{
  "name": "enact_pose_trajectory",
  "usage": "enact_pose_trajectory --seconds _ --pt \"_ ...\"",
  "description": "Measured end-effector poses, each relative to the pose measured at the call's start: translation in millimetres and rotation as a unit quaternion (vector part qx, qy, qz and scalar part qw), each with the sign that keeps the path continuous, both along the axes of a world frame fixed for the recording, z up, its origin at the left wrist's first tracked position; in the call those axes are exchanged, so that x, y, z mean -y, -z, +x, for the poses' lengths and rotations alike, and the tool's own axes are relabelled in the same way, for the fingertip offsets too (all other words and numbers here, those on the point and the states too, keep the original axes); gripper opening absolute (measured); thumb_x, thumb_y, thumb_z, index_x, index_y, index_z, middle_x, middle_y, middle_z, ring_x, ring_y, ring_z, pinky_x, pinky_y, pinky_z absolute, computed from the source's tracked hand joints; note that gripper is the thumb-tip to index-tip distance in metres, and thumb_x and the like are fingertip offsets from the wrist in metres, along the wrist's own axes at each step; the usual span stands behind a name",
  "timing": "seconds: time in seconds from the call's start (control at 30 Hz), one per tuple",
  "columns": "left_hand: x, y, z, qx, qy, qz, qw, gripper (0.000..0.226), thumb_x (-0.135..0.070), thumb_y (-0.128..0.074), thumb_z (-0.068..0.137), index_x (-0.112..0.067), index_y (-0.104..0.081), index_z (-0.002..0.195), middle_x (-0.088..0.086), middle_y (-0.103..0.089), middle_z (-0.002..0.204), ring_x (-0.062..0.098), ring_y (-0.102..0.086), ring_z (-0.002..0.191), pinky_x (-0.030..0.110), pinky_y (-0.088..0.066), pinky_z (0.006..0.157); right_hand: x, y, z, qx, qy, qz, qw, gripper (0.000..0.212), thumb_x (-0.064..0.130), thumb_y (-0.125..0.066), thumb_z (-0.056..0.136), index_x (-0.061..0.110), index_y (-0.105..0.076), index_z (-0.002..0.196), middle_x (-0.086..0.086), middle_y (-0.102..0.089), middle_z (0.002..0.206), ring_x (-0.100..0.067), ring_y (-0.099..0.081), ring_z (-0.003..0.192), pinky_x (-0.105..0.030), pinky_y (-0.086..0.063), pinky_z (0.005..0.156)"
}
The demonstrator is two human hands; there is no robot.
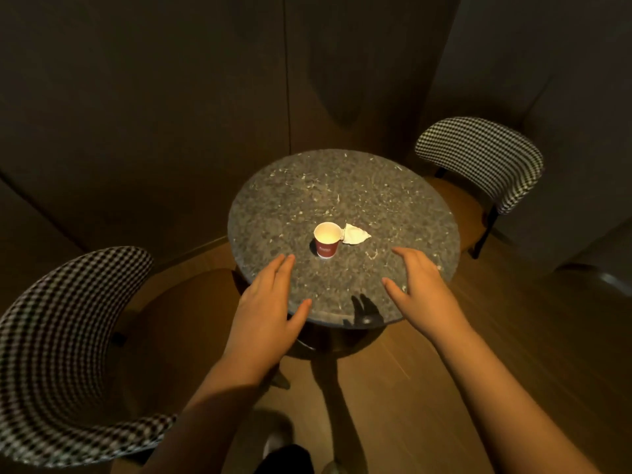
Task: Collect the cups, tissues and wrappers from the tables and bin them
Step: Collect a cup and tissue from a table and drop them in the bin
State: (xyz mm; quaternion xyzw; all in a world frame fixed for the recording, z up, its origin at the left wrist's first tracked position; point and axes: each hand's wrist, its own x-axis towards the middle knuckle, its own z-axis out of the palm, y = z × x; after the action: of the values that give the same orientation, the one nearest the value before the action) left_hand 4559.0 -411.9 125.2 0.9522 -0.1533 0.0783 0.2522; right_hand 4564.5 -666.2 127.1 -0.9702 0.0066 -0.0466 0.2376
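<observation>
One of two seats, left chair (68, 336): black-and-white houndstooth back, curved, low in the view; its brown seat reaches toward the table's left side
Left hand (270, 302): palm down over the near left edge of the table, fingers straight and close together, thumb spread out to the right; it holds nothing, and whether it touches the top cannot be told
Table (342, 186): round, dark speckled stone top on a central foot, standing between the two chairs
Cup (327, 239): small red paper cup with a pale inside, upright near the middle of the table, just beyond the left hand's fingertips and apart from them
Tissue (355, 233): white, crumpled, lying flat on the table just to the right of the cup, touching it or nearly so
Right hand (420, 285): over the near right part of the table, fingers loosely spread and relaxed, thumb out to the left; nothing in it, well apart from the left hand
Right chair (485, 155): same houndstooth back, beyond the table's right side, dark legs on the floor
Floor (427, 388): brown wood planks
</observation>
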Motion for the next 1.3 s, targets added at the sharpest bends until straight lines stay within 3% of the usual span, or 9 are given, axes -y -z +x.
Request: enact_pose_trajectory --seconds 0.2,0.33,0.5,0.63,0.8,0.87,1.0,1.17,1.3 --pt "25 53 114 -0.041 0.001 -0.031 0.999 0.078 -0.047 -0.053 0.088 -0.018 -0.013 0.148 0.001 -0.022 0.153 0.015 -0.019 0.139 0.033 -0.019 0.112 16 57 108 -0.032 0.006 0.019 0.999 0.057 0.035 -0.058 0.091 0.017 -0.035 0.140 -0.003 -0.041 0.140 -0.018 -0.036 0.129 -0.022 -0.027 0.099" --pt "50 100 186 -0.084 0.026 -0.026 0.996 0.084 -0.047 -0.058 0.084 -0.016 -0.013 0.148 0.001 -0.020 0.154 0.015 -0.017 0.139 0.029 -0.013 0.109 18 107 172 -0.062 0.001 0.038 0.997 0.052 0.027 -0.061 0.089 0.014 -0.041 0.136 -0.006 -0.045 0.137 -0.021 -0.040 0.128 -0.028 -0.031 0.102" --pt "66 143 240 -0.082 0.052 -0.023 0.995 0.082 -0.036 -0.075 0.074 -0.003 -0.037 0.139 0.014 -0.041 0.142 0.026 -0.040 0.129 0.028 -0.025 0.102 17 162 239 -0.097 -0.023 0.037 0.994 0.051 0.021 -0.063 0.087 0.012 -0.045 0.134 -0.007 -0.048 0.135 -0.025 -0.043 0.125 -0.033 -0.034 0.103" --pt "66 172 261 -0.101 0.097 -0.047 0.989 0.086 -0.036 -0.077 0.073 -0.001 -0.034 0.139 0.016 -0.038 0.143 0.027 -0.036 0.132 0.031 -0.027 0.106 16 200 267 -0.104 -0.038 0.009 0.994 0.053 0.022 -0.061 0.088 0.015 -0.043 0.138 -0.004 -0.045 0.140 -0.025 -0.038 0.128 -0.032 -0.031 0.103" --pt "72 187 267 -0.165 0.104 -0.107 0.975 0.087 -0.034 -0.078 0.072 -0.008 -0.032 0.141 0.006 -0.043 0.140 0.013 -0.035 0.126 0.000 -0.012 0.097 17 221 275 -0.099 -0.002 -0.016 0.995 0.034 0.022 -0.060 0.088 0.011 -0.058 0.120 -0.007 -0.051 0.116 -0.026 -0.042 0.113 -0.033 -0.038 0.091" --pt "75 186 269 -0.176 0.096 -0.127 0.971 0.083 -0.029 -0.080 0.070 -0.008 -0.036 0.138 0.007 -0.048 0.135 0.018 -0.041 0.124 0.000 -0.014 0.095 19 218 275 -0.105 0.020 0.001 0.994 0.026 0.021 -0.060 0.088 0.008 -0.062 0.111 -0.008 -0.053 0.110 -0.026 -0.045 0.110 -0.033 -0.039 0.089" --pt "82 167 274 -0.170 0.109 -0.137 0.970 0.079 -0.029 -0.081 0.068 -0.011 -0.041 0.134 0.007 -0.053 0.126 0.019 -0.048 0.115 0.015 -0.030 0.093 29 193 270 -0.097 0.069 0.039 0.992 0.025 0.017 -0.060 0.088 0.007 -0.063 0.111 -0.011 -0.057 0.107 -0.027 -0.051 0.108 -0.031 -0.038 0.088" --pt "118 110 284 -0.137 0.147 -0.136 0.970 0.079 -0.024 -0.083 0.064 -0.007 -0.045 0.132 0.013 -0.055 0.122 0.028 -0.054 0.109 0.031 -0.042 0.087 60 116 246 -0.026 0.121 0.063 0.990 0.022 0.014 -0.062 0.087 0.008 -0.065 0.108 -0.008 -0.057 0.097 -0.026 -0.055 0.097 -0.025 -0.036 0.078" --pt "169 51 279 -0.132 0.218 -0.142 0.957 0.083 -0.036 -0.078 0.070 -0.027 -0.033 0.140 -0.002 -0.044 0.133 0.017 -0.042 0.120 0.027 -0.034 0.092 102 35 195 0.059 0.193 0.054 0.978 0.017 0.018 -0.062 0.087 0.016 -0.066 0.103 0.003 -0.052 0.090 -0.016 -0.053 0.085 -0.022 -0.035 0.069"
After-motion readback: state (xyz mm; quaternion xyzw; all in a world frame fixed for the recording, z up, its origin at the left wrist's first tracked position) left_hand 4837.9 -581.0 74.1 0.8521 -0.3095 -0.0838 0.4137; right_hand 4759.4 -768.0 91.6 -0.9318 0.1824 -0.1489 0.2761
